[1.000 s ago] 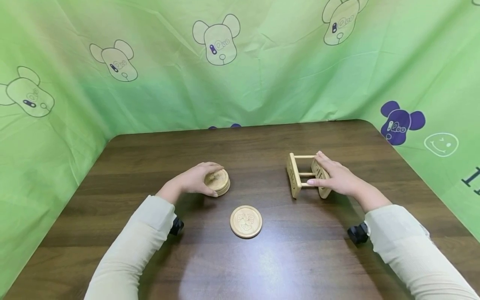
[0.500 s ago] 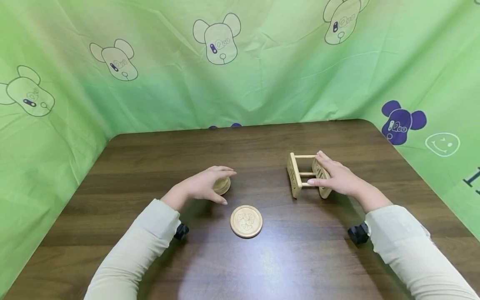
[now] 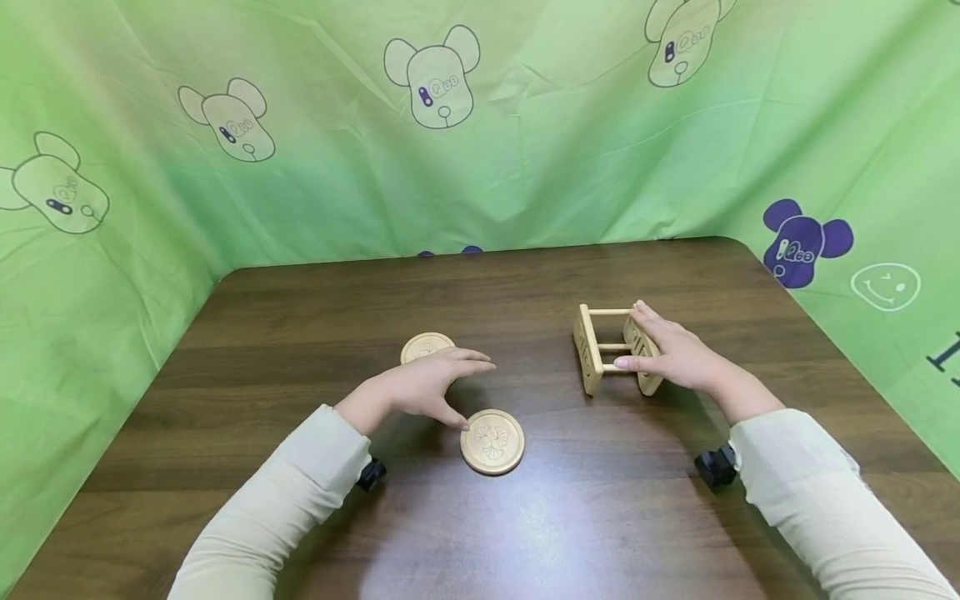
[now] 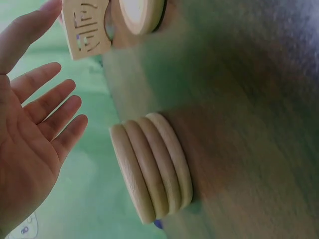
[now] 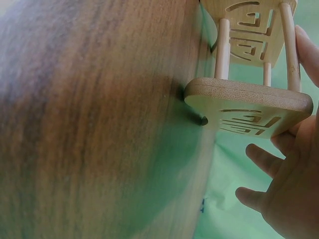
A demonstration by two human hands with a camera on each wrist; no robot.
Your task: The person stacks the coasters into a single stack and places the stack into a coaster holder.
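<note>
Four round wooden discs (image 4: 151,169) stand as one stack on the brown surface (image 3: 300,321), and a single disc (image 3: 492,446) lies flat near it. The left hand (image 3: 427,385) is spread above the surface, its thumb tip by this disc's edge; whether they touch, I cannot tell. The right hand (image 3: 678,358) holds the wooden rack (image 3: 588,353) at its right panel, pinching it between thumb and fingers.

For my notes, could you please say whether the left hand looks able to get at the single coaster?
Probably yes: the left hand is empty and close to the single coaster, with nothing visible between them.
</note>
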